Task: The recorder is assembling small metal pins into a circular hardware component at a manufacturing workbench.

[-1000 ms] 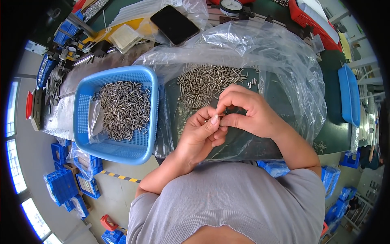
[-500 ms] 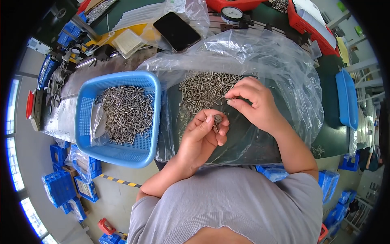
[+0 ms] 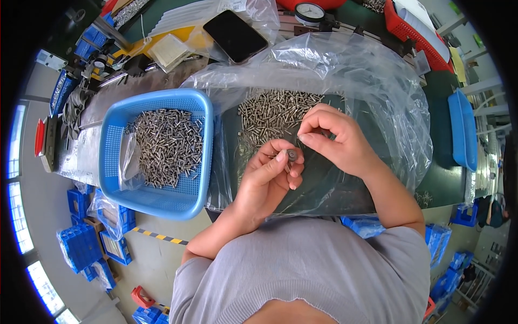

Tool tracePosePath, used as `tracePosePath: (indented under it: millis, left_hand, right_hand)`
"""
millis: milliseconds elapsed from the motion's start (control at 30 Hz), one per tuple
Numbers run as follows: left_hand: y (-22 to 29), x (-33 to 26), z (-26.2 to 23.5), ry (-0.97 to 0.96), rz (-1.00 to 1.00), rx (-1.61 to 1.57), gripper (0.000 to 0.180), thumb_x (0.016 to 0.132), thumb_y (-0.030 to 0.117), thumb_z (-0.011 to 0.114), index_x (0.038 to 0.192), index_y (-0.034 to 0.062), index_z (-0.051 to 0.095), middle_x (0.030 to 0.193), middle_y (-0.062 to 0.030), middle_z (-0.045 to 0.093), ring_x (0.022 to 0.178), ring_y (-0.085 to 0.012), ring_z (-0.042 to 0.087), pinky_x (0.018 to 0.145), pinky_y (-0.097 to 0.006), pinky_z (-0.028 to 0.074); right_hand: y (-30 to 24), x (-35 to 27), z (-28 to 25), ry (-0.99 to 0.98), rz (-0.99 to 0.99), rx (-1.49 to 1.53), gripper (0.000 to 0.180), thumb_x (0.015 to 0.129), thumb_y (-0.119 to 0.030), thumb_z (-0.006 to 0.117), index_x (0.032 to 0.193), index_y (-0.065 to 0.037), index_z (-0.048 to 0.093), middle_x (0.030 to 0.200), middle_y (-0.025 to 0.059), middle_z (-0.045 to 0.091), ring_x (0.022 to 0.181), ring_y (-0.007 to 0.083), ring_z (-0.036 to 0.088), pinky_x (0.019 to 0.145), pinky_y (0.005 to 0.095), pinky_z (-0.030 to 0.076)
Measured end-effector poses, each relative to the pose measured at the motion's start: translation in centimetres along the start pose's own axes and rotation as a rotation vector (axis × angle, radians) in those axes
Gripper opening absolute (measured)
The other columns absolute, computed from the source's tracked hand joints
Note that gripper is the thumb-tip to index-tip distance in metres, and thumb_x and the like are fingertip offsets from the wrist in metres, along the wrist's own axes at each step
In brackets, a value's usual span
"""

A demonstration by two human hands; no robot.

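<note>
My left hand (image 3: 265, 171) is closed around a small round metal piece (image 3: 292, 155) with a dark hole or recess in its face. A thin part points down from it between the fingers. Just to the right and slightly farther off, my right hand (image 3: 337, 137) makes a pinch with thumb and forefinger. Whatever lies between those fingertips is too small to make out. Beyond both hands spreads a pile of small metal pins (image 3: 278, 110) on clear plastic sheeting (image 3: 372, 70). The two hands are close but apart.
On the left stands a blue plastic basket (image 3: 156, 208) holding many similar pins and a clear bag. A black phone (image 3: 236, 36), a dial gauge (image 3: 309, 13) and a red basket (image 3: 413, 38) are at the back. A blue tray (image 3: 462, 129) sits far right.
My right thumb and forefinger have closed tighter together, and the hand has shifted slightly. My left hand still holds the round metal piece, turned a little. The whole view has tilted slightly.
</note>
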State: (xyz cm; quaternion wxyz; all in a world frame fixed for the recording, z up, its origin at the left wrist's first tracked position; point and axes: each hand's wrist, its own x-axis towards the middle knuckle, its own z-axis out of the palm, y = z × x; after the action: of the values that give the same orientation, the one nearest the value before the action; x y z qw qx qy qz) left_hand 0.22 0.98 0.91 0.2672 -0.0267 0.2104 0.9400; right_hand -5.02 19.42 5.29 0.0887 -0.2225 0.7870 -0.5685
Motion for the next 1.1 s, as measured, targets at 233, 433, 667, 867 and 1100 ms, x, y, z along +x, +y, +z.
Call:
tracePosePath:
  millis: [233, 433, 667, 867, 1100]
  left_hand:
    - [0.0, -0.1, 0.2, 0.014, -0.024, 0.023, 0.015, 0.095, 0.018, 0.053, 0.105, 0.007, 0.055, 0.091, -0.0077, 0.058, 0.073, -0.0114, 0.052, 0.061, -0.026, 0.042]
    - [0.0, -0.1, 0.4, 0.037, -0.041, 0.044, 0.015, 0.095, 0.019, 0.053, 0.105, 0.0074, 0.055, 0.09, -0.0077, 0.058, 0.072, -0.0112, 0.052, 0.061, -0.026, 0.041]
    - [0.1, -0.1, 0.4, 0.041, -0.036, 0.061, 0.014, 0.094, 0.018, 0.055, 0.102, 0.0066, 0.055, 0.086, -0.0059, 0.059, 0.069, -0.0104, 0.051, 0.058, -0.026, 0.041]
    - [0.1, -0.1, 0.3, 0.047, -0.098, 0.042, 0.017, 0.094, 0.023, 0.057, 0.099, 0.0065, 0.056, 0.084, -0.0053, 0.059, 0.067, -0.0096, 0.05, 0.057, -0.024, 0.039]
    - [-0.1, -0.1, 0.3, 0.047, -0.042, 0.088, 0.021, 0.095, 0.023, 0.054, 0.104, 0.0047, 0.056, 0.087, -0.0069, 0.059, 0.07, -0.0121, 0.052, 0.059, -0.025, 0.043]
  right_hand:
    - [-0.1, -0.6, 0.4, -0.164, 0.289, 0.689, 0.007, 0.089, -0.007, 0.06, 0.087, 0.0, 0.059, 0.092, 0.0017, 0.054, 0.082, 0.0093, 0.055, 0.075, 0.0236, 0.045]
    - [0.6, -0.7, 0.6, -0.172, 0.221, 0.645, 0.01, 0.091, -0.009, 0.059, 0.093, 0.001, 0.059, 0.086, 0.0037, 0.062, 0.078, 0.0094, 0.061, 0.071, 0.0233, 0.05]
    - [0.1, -0.5, 0.8, -0.152, 0.13, 0.374, 0.01, 0.084, -0.006, 0.065, 0.093, -0.003, 0.061, 0.091, 0.0023, 0.057, 0.08, 0.0086, 0.056, 0.072, 0.0227, 0.046]
    - [0.1, -0.4, 0.3, -0.142, -0.093, 0.06, 0.014, 0.077, -0.005, 0.071, 0.089, -0.005, 0.064, 0.095, 0.0034, 0.054, 0.082, 0.0115, 0.053, 0.07, 0.0245, 0.043]
    - [0.5, -0.2, -0.4, -0.13, -0.12, 0.032, 0.011, 0.077, -0.005, 0.071, 0.085, -0.004, 0.064, 0.088, 0.0032, 0.056, 0.082, 0.0136, 0.055, 0.07, 0.0258, 0.043]
